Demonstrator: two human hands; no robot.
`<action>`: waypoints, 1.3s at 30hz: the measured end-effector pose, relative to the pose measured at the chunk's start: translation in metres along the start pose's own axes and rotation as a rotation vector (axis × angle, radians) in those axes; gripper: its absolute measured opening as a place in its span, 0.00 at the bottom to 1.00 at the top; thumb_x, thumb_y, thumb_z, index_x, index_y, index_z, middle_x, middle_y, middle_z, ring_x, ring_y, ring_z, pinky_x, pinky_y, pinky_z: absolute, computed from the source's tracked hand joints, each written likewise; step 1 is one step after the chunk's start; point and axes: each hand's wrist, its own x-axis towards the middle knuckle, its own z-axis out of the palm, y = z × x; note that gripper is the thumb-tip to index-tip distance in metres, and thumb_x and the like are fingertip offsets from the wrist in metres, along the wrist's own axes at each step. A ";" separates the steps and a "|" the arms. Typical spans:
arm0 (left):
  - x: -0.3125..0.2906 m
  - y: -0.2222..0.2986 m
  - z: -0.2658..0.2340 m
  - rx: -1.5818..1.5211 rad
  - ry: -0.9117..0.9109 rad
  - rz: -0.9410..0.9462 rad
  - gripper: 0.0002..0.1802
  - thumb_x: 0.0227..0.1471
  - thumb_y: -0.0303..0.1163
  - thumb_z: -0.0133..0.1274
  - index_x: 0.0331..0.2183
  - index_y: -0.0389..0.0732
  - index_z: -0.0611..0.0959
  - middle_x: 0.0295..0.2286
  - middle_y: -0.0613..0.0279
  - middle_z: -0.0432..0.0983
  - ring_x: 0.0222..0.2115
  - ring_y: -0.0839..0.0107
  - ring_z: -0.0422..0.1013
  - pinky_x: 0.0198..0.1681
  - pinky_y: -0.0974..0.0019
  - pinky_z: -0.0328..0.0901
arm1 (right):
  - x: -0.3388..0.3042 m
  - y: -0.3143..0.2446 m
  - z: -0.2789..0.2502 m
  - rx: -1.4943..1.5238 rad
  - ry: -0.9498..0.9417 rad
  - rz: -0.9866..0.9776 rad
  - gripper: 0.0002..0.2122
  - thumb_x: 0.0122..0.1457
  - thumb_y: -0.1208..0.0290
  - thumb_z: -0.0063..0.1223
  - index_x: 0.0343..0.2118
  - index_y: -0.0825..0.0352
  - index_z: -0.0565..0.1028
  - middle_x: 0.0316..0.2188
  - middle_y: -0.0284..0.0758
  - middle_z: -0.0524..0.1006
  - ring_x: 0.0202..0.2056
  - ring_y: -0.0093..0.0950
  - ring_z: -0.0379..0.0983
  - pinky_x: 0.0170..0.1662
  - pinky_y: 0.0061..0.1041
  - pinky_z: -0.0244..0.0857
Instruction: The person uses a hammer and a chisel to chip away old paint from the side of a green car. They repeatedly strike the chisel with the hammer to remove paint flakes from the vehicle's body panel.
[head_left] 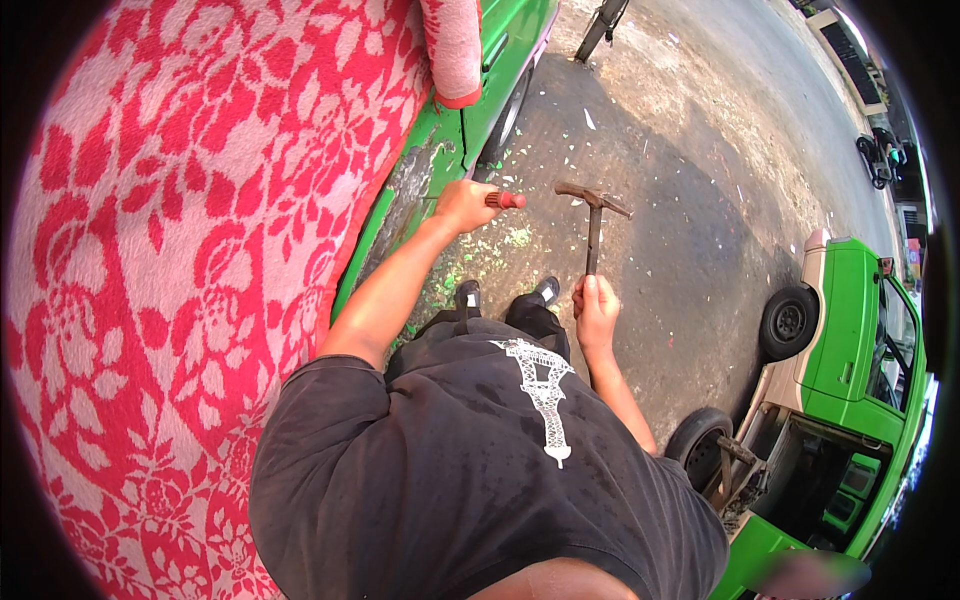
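With the left grip [462, 205] closed on a red-handled chisel-like tool [503, 200] against the green metal body panel [450, 140], the right grip [595, 310], holding the rusty steel hammer [594, 215], should probably strike squarely.

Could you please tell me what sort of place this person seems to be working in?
Probably a roadside or open-air car body repair spot. The right hand holds a hammer, the left hand a red-handled tool against a scraped green car panel, paint flakes litter the ground, and another green vehicle stands nearby.

Outdoor roadside car repair spot, green car [850, 340], paint-flecked asphalt [680, 200]
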 end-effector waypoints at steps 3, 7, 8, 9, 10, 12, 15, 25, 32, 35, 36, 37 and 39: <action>-0.001 0.004 -0.003 -0.006 -0.005 0.000 0.08 0.41 0.37 0.63 0.22 0.45 0.82 0.21 0.53 0.77 0.24 0.53 0.75 0.28 0.55 0.67 | -0.006 0.013 -0.001 0.087 0.043 -0.146 0.15 0.69 0.62 0.45 0.26 0.65 0.70 0.16 0.23 0.64 0.18 0.13 0.56 0.20 0.16 0.48; 0.004 0.001 -0.002 -0.028 -0.001 -0.062 0.08 0.41 0.38 0.62 0.23 0.46 0.83 0.21 0.54 0.78 0.24 0.52 0.75 0.29 0.54 0.67 | 0.010 0.045 0.007 -0.465 -0.033 -0.211 0.16 0.68 0.63 0.47 0.24 0.67 0.69 0.16 0.25 0.65 0.18 0.17 0.60 0.22 0.22 0.55; 0.003 0.003 -0.002 -0.020 -0.011 -0.047 0.08 0.42 0.40 0.62 0.24 0.47 0.84 0.21 0.54 0.78 0.25 0.52 0.75 0.29 0.53 0.68 | 0.006 0.048 0.001 -0.382 0.000 -0.116 0.16 0.67 0.64 0.47 0.23 0.67 0.69 0.16 0.25 0.65 0.18 0.17 0.59 0.21 0.24 0.55; 0.004 0.000 -0.009 0.001 -0.009 -0.039 0.09 0.42 0.41 0.61 0.24 0.48 0.84 0.22 0.54 0.78 0.26 0.51 0.75 0.30 0.52 0.68 | 0.006 0.044 -0.001 -0.290 0.011 -0.137 0.16 0.67 0.63 0.47 0.24 0.67 0.69 0.16 0.25 0.65 0.18 0.17 0.59 0.22 0.23 0.54; -0.004 0.001 -0.005 0.003 -0.030 -0.042 0.09 0.42 0.43 0.61 0.25 0.49 0.84 0.22 0.54 0.78 0.26 0.51 0.75 0.30 0.51 0.68 | 0.004 0.036 -0.006 -0.197 0.018 -0.096 0.16 0.68 0.63 0.47 0.24 0.67 0.69 0.16 0.25 0.66 0.19 0.17 0.60 0.22 0.23 0.55; -0.009 -0.001 -0.003 -0.014 -0.016 -0.039 0.10 0.42 0.40 0.63 0.23 0.45 0.83 0.21 0.53 0.77 0.24 0.51 0.74 0.29 0.53 0.67 | 0.000 0.022 -0.008 -0.031 0.020 -0.048 0.16 0.68 0.63 0.46 0.24 0.67 0.70 0.16 0.26 0.66 0.20 0.17 0.61 0.24 0.22 0.56; -0.004 0.003 -0.002 -0.004 -0.014 -0.046 0.12 0.41 0.40 0.63 0.22 0.42 0.81 0.20 0.51 0.76 0.23 0.51 0.74 0.27 0.54 0.66 | 0.008 0.035 -0.004 -0.448 -0.076 -0.117 0.16 0.68 0.63 0.46 0.24 0.68 0.69 0.16 0.26 0.67 0.20 0.17 0.62 0.24 0.21 0.56; -0.013 0.004 0.007 0.031 0.001 0.012 0.14 0.42 0.42 0.62 0.19 0.43 0.78 0.19 0.53 0.75 0.23 0.49 0.74 0.26 0.51 0.65 | 0.019 0.002 -0.033 -0.091 0.018 -0.039 0.16 0.69 0.59 0.43 0.25 0.62 0.66 0.14 0.20 0.59 0.15 0.11 0.52 0.17 0.15 0.44; -0.014 0.003 0.003 0.039 0.038 0.052 0.16 0.42 0.44 0.62 0.19 0.43 0.78 0.19 0.53 0.75 0.23 0.49 0.74 0.26 0.51 0.65 | 0.013 0.011 -0.024 -0.192 -0.028 -0.022 0.16 0.69 0.62 0.45 0.24 0.64 0.68 0.17 0.23 0.64 0.19 0.13 0.56 0.21 0.17 0.50; -0.013 0.003 0.003 0.026 0.047 0.062 0.16 0.42 0.44 0.62 0.19 0.43 0.77 0.19 0.53 0.75 0.23 0.49 0.73 0.26 0.51 0.65 | 0.013 0.009 -0.022 -0.190 -0.036 0.024 0.16 0.68 0.63 0.46 0.24 0.66 0.68 0.18 0.23 0.65 0.20 0.13 0.58 0.23 0.17 0.53; -0.013 0.002 0.004 0.019 0.051 0.066 0.16 0.42 0.44 0.62 0.19 0.43 0.77 0.19 0.53 0.75 0.23 0.49 0.73 0.26 0.50 0.65 | 0.013 0.008 -0.022 -0.187 -0.038 0.030 0.16 0.68 0.63 0.46 0.24 0.66 0.69 0.17 0.23 0.66 0.20 0.13 0.58 0.23 0.17 0.53; -0.012 0.002 0.004 0.025 0.054 0.076 0.16 0.42 0.44 0.62 0.19 0.43 0.77 0.19 0.53 0.75 0.23 0.49 0.73 0.26 0.50 0.65 | 0.013 0.008 -0.021 -0.183 -0.040 0.035 0.16 0.68 0.63 0.46 0.24 0.66 0.69 0.17 0.23 0.66 0.20 0.13 0.58 0.23 0.17 0.53; -0.011 0.001 0.005 0.037 0.061 0.094 0.16 0.43 0.44 0.62 0.19 0.43 0.77 0.19 0.53 0.75 0.24 0.48 0.73 0.26 0.50 0.65 | 0.013 0.005 -0.020 -0.173 -0.047 0.029 0.16 0.68 0.62 0.46 0.24 0.66 0.69 0.17 0.23 0.66 0.20 0.13 0.58 0.23 0.17 0.53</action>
